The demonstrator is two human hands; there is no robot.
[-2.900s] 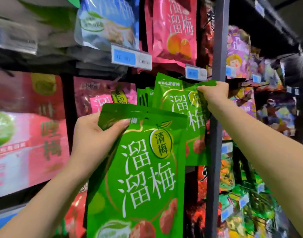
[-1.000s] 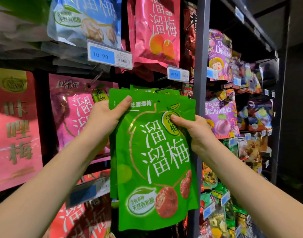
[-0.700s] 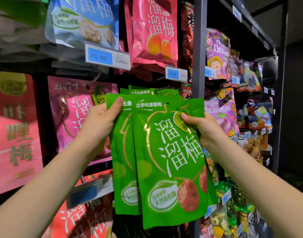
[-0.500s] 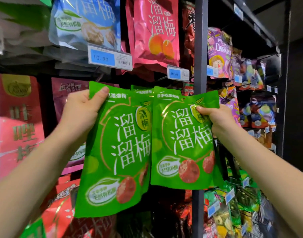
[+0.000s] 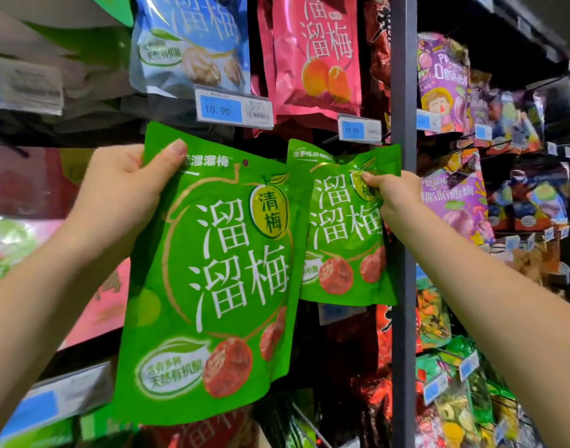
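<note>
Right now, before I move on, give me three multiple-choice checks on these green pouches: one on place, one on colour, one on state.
1. What hangs above the far green foil pouch held by the right hand?
A. a glossy pink foil pouch
B. a cardboard box
C. a glass jar

2. The white plastic price tag reading 10.90 has a panel of which colour?
A. yellow
B. blue
C. red

3. The left hand is:
A. open and empty
B. flat against a shelf
C. holding the near green foil pouch

Answers:
1. A, the pink pouch with orange fruit hangs right above it.
2. B, the numbers stand on blue.
3. C, its thumb presses over the pouch's top corner.
</note>
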